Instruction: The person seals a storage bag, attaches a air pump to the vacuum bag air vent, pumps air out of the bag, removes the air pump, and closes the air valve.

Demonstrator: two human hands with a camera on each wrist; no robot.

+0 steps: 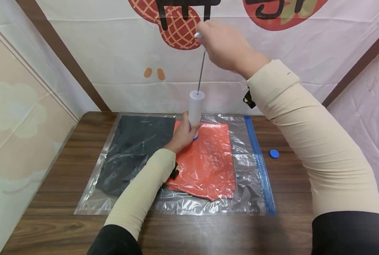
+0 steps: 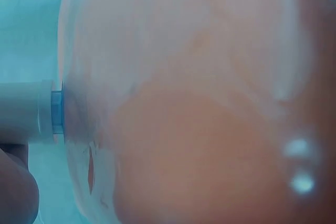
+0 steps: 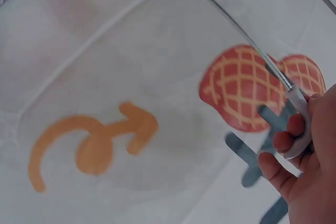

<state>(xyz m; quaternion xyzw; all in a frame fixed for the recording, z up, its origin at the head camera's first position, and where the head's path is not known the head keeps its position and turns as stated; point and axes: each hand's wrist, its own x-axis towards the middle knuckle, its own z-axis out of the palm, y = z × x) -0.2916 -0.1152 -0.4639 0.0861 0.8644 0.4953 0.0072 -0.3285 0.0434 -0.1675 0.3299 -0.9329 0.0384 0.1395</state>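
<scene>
Pumping smoothly should need the left hand [image 1: 182,135], wrapped round the white pump barrel [image 1: 195,107], to press it squarely onto the vacuum bag [image 1: 247,180] beneath that hand, while the right hand [image 1: 225,46], gripping the handle [image 3: 300,107] above, moves the rod [image 1: 201,72] straight.

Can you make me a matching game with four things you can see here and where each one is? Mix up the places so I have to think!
Things:
1. small round blue plastic cap
2. white plastic cylinder
3. pale plastic handle
4. flat orange-red bundle

Places:
A. gripped in the left hand
B. in the clear plastic bag, beside a flat dark bundle
C. held in the right hand
D. on the brown wooden table, outside the bag

Right pairs: 1-D, 2-A, 3-C, 4-B
</scene>
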